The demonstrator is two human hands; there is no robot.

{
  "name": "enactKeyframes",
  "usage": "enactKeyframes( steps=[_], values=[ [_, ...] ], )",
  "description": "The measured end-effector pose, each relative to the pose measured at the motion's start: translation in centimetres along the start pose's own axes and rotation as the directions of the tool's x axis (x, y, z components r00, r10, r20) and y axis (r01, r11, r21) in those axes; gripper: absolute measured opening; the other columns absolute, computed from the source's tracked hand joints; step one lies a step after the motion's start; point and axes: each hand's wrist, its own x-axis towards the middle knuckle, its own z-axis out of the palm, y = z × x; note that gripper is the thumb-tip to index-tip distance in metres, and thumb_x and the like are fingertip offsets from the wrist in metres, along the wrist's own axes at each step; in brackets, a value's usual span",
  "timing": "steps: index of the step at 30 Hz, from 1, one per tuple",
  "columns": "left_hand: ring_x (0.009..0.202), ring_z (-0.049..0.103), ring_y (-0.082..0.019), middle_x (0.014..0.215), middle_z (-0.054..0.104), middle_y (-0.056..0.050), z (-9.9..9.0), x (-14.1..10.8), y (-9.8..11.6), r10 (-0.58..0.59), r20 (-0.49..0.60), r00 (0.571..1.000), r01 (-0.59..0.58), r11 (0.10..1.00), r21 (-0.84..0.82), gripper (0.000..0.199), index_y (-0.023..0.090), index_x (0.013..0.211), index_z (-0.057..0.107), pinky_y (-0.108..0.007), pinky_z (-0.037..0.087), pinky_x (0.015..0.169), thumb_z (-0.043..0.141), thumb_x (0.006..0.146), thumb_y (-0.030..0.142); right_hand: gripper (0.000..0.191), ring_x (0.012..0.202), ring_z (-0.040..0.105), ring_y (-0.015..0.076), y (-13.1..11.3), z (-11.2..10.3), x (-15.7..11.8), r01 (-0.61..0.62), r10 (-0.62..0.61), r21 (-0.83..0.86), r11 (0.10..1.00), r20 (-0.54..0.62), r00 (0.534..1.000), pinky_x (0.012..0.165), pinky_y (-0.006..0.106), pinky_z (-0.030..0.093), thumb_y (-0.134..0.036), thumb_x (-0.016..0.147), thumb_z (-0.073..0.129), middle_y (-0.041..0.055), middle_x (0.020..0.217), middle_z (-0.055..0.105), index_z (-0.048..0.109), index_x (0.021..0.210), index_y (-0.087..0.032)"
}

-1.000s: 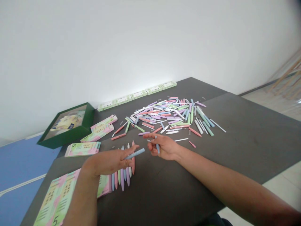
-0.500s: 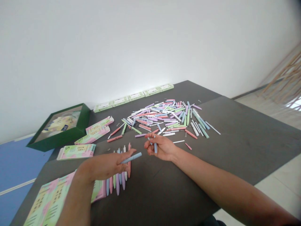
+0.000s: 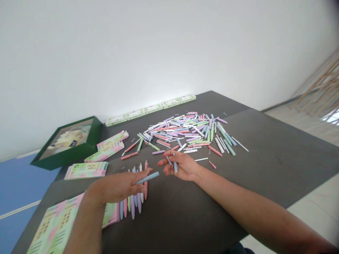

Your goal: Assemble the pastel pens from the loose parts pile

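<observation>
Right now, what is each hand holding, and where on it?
The left hand holds a light blue pen by one end, between its fingers; the right hand pinches a blue pen near its middle.

Probably a packing room: heaped pens (image 3: pixel 185 128), printed sleeves (image 3: pixel 86 170).

Bright, even, diffuse light, pale glow on the white wall (image 3: pixel 169 63) at 12 o'clock, overexposed glare patch (image 3: pixel 331 118) at 3 o'clock, soft faint shadows under the left hand (image 3: pixel 113 187) and right hand (image 3: pixel 180 165) on the dark tabletop (image 3: pixel 278 165), wide-angle bowing toward the edges, soft wooden slats (image 3: pixel 320 88) at 3 o'clock, dark corner smudge (image 3: pixel 334 5) at 2 o'clock
</observation>
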Motion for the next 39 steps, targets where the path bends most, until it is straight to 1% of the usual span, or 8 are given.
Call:
enactKeyframes(
  steps=[8,15,19,25,29,33,36,39],
  values=[
    [0.122,0.039,-0.026,0.142,0.025,-0.011,0.4,0.1,-0.3,-0.027,-0.032,0.999,0.027,1.0,-0.005,0.07,0.014,0.142,0.018,-0.032,0.032,0.097,0.028,0.088,0.058,0.025,0.065,0.065,0.0156,0.1,0.3,-0.1,0.018,-0.018,-0.007,1.0,0.001,1.0,0.064,0.032,0.05,-0.025,0.075,0.063,0.0051,0.084,0.068,0.048,0.093,-0.018],
    [0.123,0.038,-0.024,0.143,0.025,-0.01,0.5,0.0,-0.3,-0.036,-0.02,0.999,0.036,0.999,0.0,0.071,0.013,0.142,0.018,-0.031,0.03,0.098,0.028,0.088,0.058,0.027,0.063,0.064,0.0148,0.2,0.3,-0.1,0.049,-0.049,-0.011,0.999,0.0,0.999,0.062,0.031,0.05,-0.025,0.074,0.066,0.0045,0.082,0.067,0.047,0.092,-0.019],
    [0.119,0.042,-0.024,0.141,0.029,-0.009,0.5,-0.1,-0.2,-0.033,-0.017,0.999,0.033,0.999,0.015,0.069,0.014,0.142,0.019,-0.03,0.034,0.095,0.028,0.089,0.056,0.028,0.061,0.063,0.0136,0.1,0.5,-0.1,0.054,-0.055,-0.032,0.998,-0.012,0.998,0.06,0.03,0.05,-0.026,0.073,0.067,0.0025,0.079,0.066,0.048,0.092,-0.019],
    [0.117,0.045,-0.024,0.138,0.037,-0.008,0.4,-0.1,0.0,-0.023,-0.017,1.0,0.024,0.999,0.032,0.066,0.014,0.141,0.021,-0.028,0.038,0.09,0.028,0.089,0.055,0.026,0.065,0.065,0.015,0.0,1.2,-0.3,0.08,-0.08,-0.028,0.996,-0.001,0.997,0.063,0.032,0.052,-0.026,0.073,0.068,-0.004,0.072,0.058,0.05,0.089,-0.019],
    [0.113,0.049,-0.025,0.137,0.039,-0.01,0.5,0.1,-0.2,-0.029,-0.018,0.999,0.029,0.999,0.022,0.066,0.015,0.14,0.024,-0.029,0.039,0.089,0.029,0.089,0.056,0.025,0.066,0.065,0.0154,0.0,1.1,-0.3,0.068,-0.068,-0.01,0.998,-0.01,0.998,0.064,0.032,0.052,-0.025,0.073,0.068,-0.0044,0.071,0.058,0.051,0.089,-0.019],
    [0.114,0.048,-0.023,0.139,0.037,-0.011,0.6,0.1,-0.2,0.011,-0.015,1.0,-0.011,1.0,0.013,0.064,0.014,0.14,0.024,-0.029,0.037,0.092,0.03,0.09,0.052,0.026,0.064,0.065,0.0152,0.0,0.6,-0.1,0.067,-0.065,0.032,0.997,-0.043,0.997,0.061,0.03,0.052,-0.023,0.072,0.068,-0.0049,0.069,0.058,0.05,0.091,-0.02],
    [0.116,0.046,-0.023,0.14,0.035,-0.012,0.5,0.1,0.0,-0.019,-0.002,1.0,0.019,0.999,0.026,0.062,0.012,0.14,0.024,-0.029,0.035,0.094,0.031,0.09,0.049,0.026,0.066,0.066,0.0155,0.1,0.4,0.0,0.074,-0.072,0.037,0.997,-0.065,0.995,0.063,0.031,0.052,-0.022,0.072,0.068,-0.0044,0.069,0.059,0.051,0.091,-0.02],
    [0.117,0.046,-0.023,0.139,0.035,-0.012,0.4,0.1,0.2,-0.032,0.0,0.999,0.032,0.999,0.034,0.062,0.012,0.14,0.025,-0.03,0.034,0.095,0.03,0.089,0.049,0.025,0.07,0.066,0.0168,0.1,0.4,0.0,0.081,-0.079,0.029,0.996,-0.061,0.995,0.066,0.032,0.052,-0.022,0.072,0.068,-0.0025,0.073,0.061,0.051,0.089,-0.019]
  ],
)
